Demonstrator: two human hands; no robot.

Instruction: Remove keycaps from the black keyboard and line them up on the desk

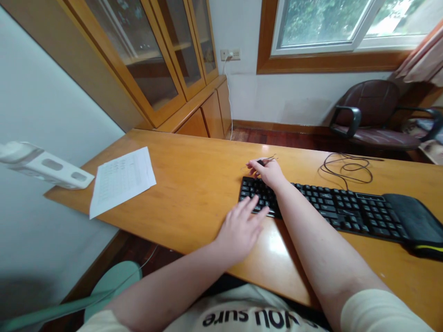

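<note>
A black keyboard (323, 201) lies across the desk in front of me. My left hand (240, 228) is at its left end, palm down with fingers spread, the fingertips over or on the lower left keys; contact is hard to tell. Reaching over the keyboard, my right hand (266, 171) is closed at its upper left edge. Its fingers pinch a small dark object (261, 162) with thin brownish strands sticking out; most of it is hidden by the fingers, and its kind is unclear.
Right of the keyboard is a black mouse pad (413, 216) with a yellow edge. A loosely coiled cable (346, 168) lies behind it. Printed paper sheets (122, 180) and a white device (48, 166) are at the left. Beyond the wooden desk (187, 180) stand a cabinet (204, 115) and a chair (370, 110).
</note>
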